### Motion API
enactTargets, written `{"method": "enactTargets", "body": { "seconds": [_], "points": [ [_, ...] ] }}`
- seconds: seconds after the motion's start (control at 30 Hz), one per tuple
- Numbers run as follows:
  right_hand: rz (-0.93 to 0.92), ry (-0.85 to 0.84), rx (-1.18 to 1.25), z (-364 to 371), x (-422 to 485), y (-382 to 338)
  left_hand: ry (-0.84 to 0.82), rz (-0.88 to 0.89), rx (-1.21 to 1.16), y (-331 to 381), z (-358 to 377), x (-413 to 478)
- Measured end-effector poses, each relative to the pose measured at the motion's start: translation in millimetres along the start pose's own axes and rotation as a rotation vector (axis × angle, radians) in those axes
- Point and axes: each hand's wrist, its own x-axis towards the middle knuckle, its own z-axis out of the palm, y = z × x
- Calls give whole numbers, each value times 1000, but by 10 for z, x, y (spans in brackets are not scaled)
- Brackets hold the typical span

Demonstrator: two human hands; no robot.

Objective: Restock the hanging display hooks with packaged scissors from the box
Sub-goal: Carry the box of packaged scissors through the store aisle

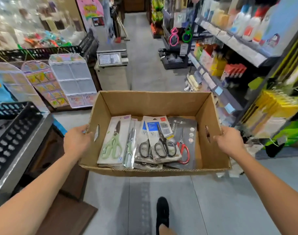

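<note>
An open cardboard box (148, 104) is carried in front of me at waist height. My left hand (76, 141) grips its left wall by the cut-out handle, and my right hand (228, 141) grips the right wall the same way. Inside lie several packaged scissors: a pale green pair (111, 143) at the left, black-handled pairs (162, 143) in the middle, and a red-handled pair (184, 150) on a dark card at the right. No display hooks for scissors can be made out.
A grey shop aisle runs ahead. Shelves of bottles and boxes (238, 48) line the right side. On the left stand a metal counter with black baskets (14, 138) and hanging organisers (72, 82). A weighing scale (112, 56) sits ahead on the left. My black shoe (162, 212) steps forward.
</note>
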Motion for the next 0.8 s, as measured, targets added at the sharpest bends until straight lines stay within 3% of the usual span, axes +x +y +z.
{"method": "enactTargets", "body": {
  "seconds": [0.37,0.53,0.8],
  "points": [
    [-39,-21,2,300,2862,-802,-10,-155,-81,1031,1036,2339],
    [-43,15,-38,656,4034,-1115,13,-52,21,1293,1569,3492],
    [-18,24,-48,1283,5962,-1637,-55,-24,-139,1705,2469,5501]
  ]
}}
